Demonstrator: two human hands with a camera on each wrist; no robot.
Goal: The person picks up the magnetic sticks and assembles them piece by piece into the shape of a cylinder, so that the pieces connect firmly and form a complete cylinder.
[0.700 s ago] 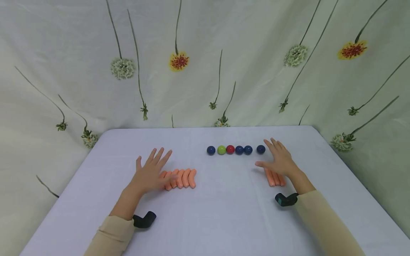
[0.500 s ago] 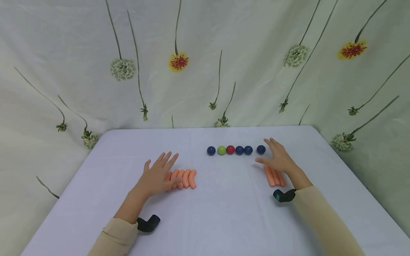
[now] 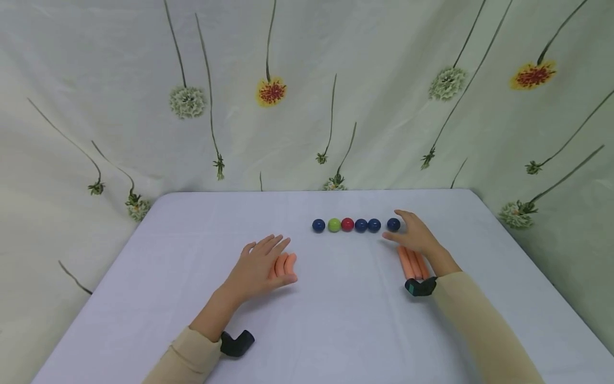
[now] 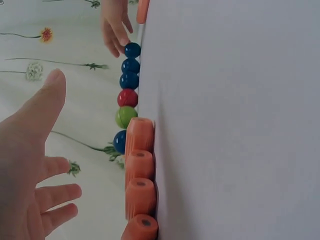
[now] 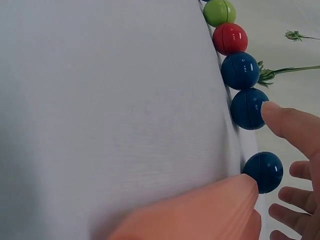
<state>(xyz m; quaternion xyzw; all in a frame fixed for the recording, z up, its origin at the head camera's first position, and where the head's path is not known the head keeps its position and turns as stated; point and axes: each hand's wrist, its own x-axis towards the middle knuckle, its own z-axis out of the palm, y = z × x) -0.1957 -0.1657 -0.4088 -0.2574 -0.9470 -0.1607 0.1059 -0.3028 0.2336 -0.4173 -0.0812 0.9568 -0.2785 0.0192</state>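
Observation:
Over the row of curved orange sausages (image 3: pixel 290 263) my left hand (image 3: pixel 256 271) hovers with fingers extended and thumb apart. It hides most of that row in the head view; the left wrist view shows several sausage ends (image 4: pixel 140 192) beside the thumb. My right hand (image 3: pixel 416 234) reaches toward the rightmost dark blue ball (image 3: pixel 393 224), thumb on its near side and fingers beyond it. Nothing is gripped there; a gap shows between the fingers and the blue ball (image 5: pixel 263 172) in the right wrist view. Straighter orange sausages (image 3: pixel 410 264) lie below the right wrist.
A line of shiny balls crosses the back of the white table (image 3: pixel 336 320): a blue ball (image 3: pixel 318 225), a green ball (image 3: pixel 334 225), a red ball (image 3: pixel 347 224) and two more blue ones. Behind the far edge hangs a flower-printed cloth (image 3: pixel 307 106).
My left hand has moved right along the curved sausages, covering more of them. The right hand's fingers have drawn together slightly near the rightmost blue ball. Balls and sausages lie as before.

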